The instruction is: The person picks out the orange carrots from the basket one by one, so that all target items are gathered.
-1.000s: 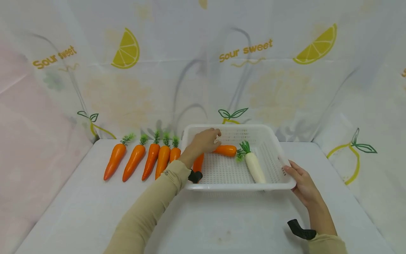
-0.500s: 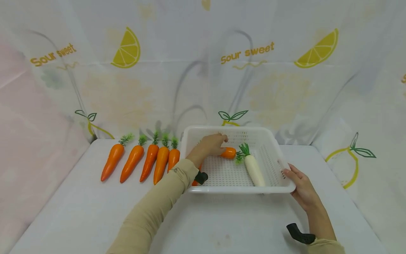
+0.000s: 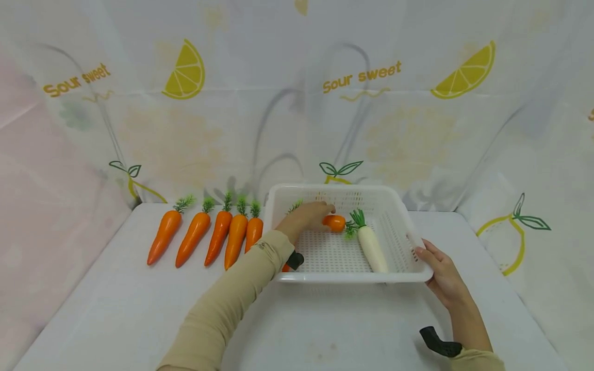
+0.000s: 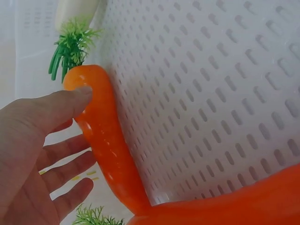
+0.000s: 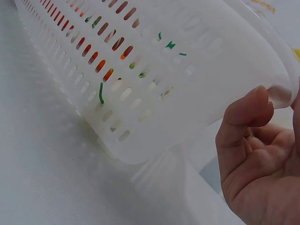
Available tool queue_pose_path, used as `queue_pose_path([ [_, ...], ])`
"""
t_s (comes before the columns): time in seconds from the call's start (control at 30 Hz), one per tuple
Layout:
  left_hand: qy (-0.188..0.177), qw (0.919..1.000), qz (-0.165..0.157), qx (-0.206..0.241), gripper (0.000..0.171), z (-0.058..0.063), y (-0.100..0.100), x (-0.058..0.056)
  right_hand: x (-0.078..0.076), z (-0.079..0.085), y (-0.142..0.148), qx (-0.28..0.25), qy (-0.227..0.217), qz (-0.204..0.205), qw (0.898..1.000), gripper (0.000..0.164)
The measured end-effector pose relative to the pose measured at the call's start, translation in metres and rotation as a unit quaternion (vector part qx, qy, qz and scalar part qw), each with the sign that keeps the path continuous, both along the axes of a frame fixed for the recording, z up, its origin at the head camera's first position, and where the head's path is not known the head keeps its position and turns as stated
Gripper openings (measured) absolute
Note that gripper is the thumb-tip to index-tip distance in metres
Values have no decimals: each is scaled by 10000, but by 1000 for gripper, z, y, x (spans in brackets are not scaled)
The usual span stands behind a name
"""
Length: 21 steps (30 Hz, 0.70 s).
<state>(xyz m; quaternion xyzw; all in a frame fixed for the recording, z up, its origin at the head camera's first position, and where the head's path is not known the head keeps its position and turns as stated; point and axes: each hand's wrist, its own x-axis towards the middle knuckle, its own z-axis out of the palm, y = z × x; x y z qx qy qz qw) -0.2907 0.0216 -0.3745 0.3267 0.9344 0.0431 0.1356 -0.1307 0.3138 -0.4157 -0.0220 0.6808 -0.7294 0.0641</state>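
Note:
A white plastic basket (image 3: 352, 277) with slotted walls stands on the table. My left hand (image 3: 303, 219) reaches inside it and pinches an orange carrot (image 4: 110, 140): the thumb lies over the thick top end, the fingers go behind. That carrot lies crosswise, its green leaves against the top of a white radish (image 3: 373, 250). A second carrot (image 4: 234, 204) lies along the basket's left side, mostly hidden under my left wrist in the head view. My right hand (image 3: 443, 273) grips the rim at the basket's right front corner, thumb on the inside.
Left of the basket several carrots lie side by side in a row, from the outermost carrot (image 3: 164, 237) to one right beside the basket wall (image 3: 254, 234). A printed cloth (image 3: 260, 129) hangs behind the white table (image 3: 325, 330).
My left hand has moved right within the basket and come onto the crosswise carrot. The right hand keeps its grip on the rim. The head view has shifted slightly.

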Motion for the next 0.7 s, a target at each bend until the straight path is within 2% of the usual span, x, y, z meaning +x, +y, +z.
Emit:
queue_pose_path([
  [0.4,-9,9990,-31,-435,49,-4,4,1,0,1,1,-61,27,26,10000,42],
  [0.7,26,9995,-111,-301,47,-13,1,-4,-2,0,2,-163,53,80,9998,42],
])
